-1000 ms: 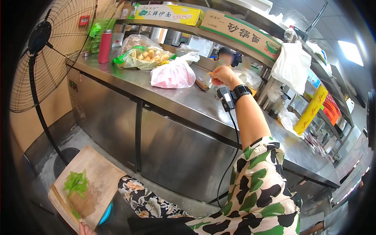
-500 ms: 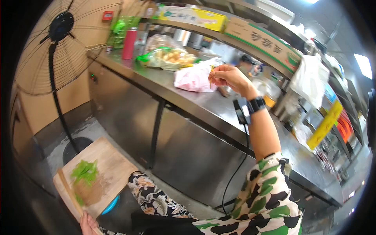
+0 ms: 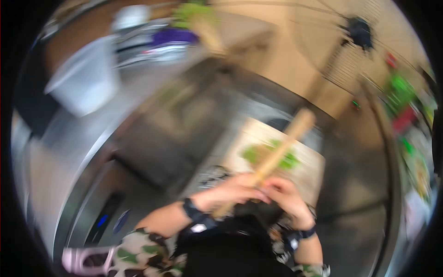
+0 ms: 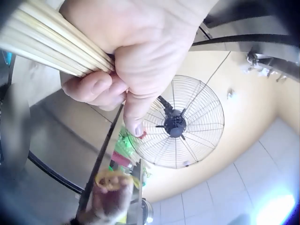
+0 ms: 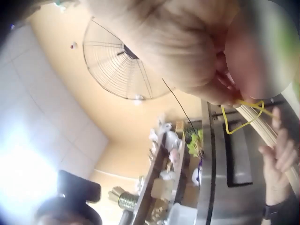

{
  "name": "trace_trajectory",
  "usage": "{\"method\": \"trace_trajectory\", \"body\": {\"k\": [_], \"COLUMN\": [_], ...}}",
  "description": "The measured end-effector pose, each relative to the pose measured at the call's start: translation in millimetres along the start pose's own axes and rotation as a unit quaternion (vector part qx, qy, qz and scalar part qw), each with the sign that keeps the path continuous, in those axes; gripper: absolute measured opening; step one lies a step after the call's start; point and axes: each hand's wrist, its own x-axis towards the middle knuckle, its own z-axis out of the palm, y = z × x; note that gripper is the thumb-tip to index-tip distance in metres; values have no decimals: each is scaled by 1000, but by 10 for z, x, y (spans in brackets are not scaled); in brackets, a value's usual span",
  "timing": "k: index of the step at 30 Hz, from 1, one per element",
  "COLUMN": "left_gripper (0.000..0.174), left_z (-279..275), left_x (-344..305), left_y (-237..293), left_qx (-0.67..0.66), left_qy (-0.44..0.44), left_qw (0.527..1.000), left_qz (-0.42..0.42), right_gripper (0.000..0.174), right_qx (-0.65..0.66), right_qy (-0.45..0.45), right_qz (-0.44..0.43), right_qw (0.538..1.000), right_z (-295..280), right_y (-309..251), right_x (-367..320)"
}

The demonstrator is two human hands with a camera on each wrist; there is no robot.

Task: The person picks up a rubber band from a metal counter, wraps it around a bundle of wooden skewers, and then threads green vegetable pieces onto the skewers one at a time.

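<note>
Stick bundle: pale thin sticks [image 4: 51, 40], pressed together lengthwise, slanting over the cutting board in the head view; the far end is smeared by motion, and the left wrist frame cuts the bundle off, so the sticks cannot be counted.
Left hand: this hand [image 4: 136, 51] grasps the bundle, fingers curled round it, thumb extended past it; the palm side hides part of the sticks.
Right hand: this hand [image 3: 288, 198] is close beside the left; in the right wrist view a blurred round patch covers part of its fingers, but they pinch a yellow band.
Yellow band: a thin loop [image 5: 243, 117] hanging at the right fingertips, overlapping the sticks in the right wrist view; whether it touches or circles them cannot be told. In the head view it is too blurred to pick out.
Cutting board: wooden [image 3: 308, 168], below the 2 hands, partly hidden by bundle and hands.
Chopped greens: a small heap [image 3: 251, 154] on the board, crossed by the bundle, edges blurred.
Fan: black hub [image 4: 175, 124] and wire cage, its upper left edge behind the left hand.
White tub: on the counter [image 3: 85, 76], contents unreadable.
Far counter: blurred, cut off at the head view's right edge.
</note>
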Motion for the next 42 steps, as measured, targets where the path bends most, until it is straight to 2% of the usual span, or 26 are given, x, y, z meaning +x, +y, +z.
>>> {"method": "trace_trajectory", "body": {"k": [1, 2, 4, 5, 6, 8, 11, 15, 19, 22, 24, 25, 26, 27, 29, 31, 32, 34, 36, 37, 40, 41, 42], "left_gripper": [26, 20, 15, 14, 14, 14, 8, 8, 12, 15, 17, 13, 14, 16, 22, 26, 27, 27, 27, 24, 22, 25, 27], "left_z": [-65, -81, -400, -492, -511, -510, -358, -374, -199, -174, -278, -243, -280, -286, -218, -130, -76, 4, -5, -48, -21, -109, -131], "left_x": [-78, -181, -61, -88, -100, -95, -207, -219, -221, -193, -221, -269, -276, -291, -255, -89, -4, 96, 181, 183, 228, 208, 205], "left_y": [-120, -230, -475, -467, -467, -466, -494, -559, -613, -694, -550, -360, -340, -225, -101, -117, -156, -189, -253, -292, -337, -416, -461], "left_qx": [-16, -62, -158, -159, -167, -172, -118, -90, -37, -18, 13, -28, -104, -134, -153, -171, -181, -189, -195, -216, -204, -158, -79], "left_qy": [12, 21, 66, 100, 124, 170, 223, 234, 224, 207, 228, 276, 270, 270, 280, 295, 302, 318, 344, 321, 314, 282, 301], "left_qw": [1000, 998, 985, 982, 978, 970, 967, 967, 974, 976, 972, 960, 956, 953, 943, 928, 920, 910, 895, 900, 910, 933, 937], "left_qz": [-5, 18, -15, -10, -9, -5, 36, 39, 22, 68, 53, 17, 49, 44, 99, 149, 175, 188, 204, 199, 179, 156, 159], "right_gripper": [10, 10, 6, 5, 4, 6, 14, 15, 21, 27, 45, 56, 63, 69, 73, 75, 69, 50, 36, 30, 21, 20, 20], "right_qx": [56, 60, 110, 152, 196, 257, 225, 145, 130, 129, 145, 171, 187, 189, 216, 130, 118, 200, 233, 249, 271, 266, 262], "right_qy": [-20, -32, 21, 39, 21, -8, -55, -134, -149, -134, -119, -121, -134, -149, -175, -196, -231, -162, -137, -128, -71, -59, -48], "right_qz": [17, 9, 25, 28, 19, -40, -170, -143, -39, 7, 23, 35, 22, 1, -17, -62, -46, -33, -1, 14, 46, 60, 74], "right_qw": [998, 998, 993, 987, 980, 966, 958, 970, 979, 983, 982, 977, 973, 971, 961, 970, 965, 966, 963, 960, 959, 960, 961], "right_z": [56, 104, -7, 1, -4, 95, 297, 397, 349, 257, 236, 235, 223, 222, 257, 358, 440, 625, 569, 565, 570, 534, 466], "right_y": [118, 177, 363, 431, 471, 449, 429, 281, 364, 500, 406, 383, 388, 439, 583, 782, 859, 816, 970, 982, 899, 898, 900], "right_x": [33, 53, 372, 453, 536, 639, 468, 339, 181, 148, 163, 158, 121, 109, 117, 161, 172, 117, 143, 155, 70, 55, 24]}}
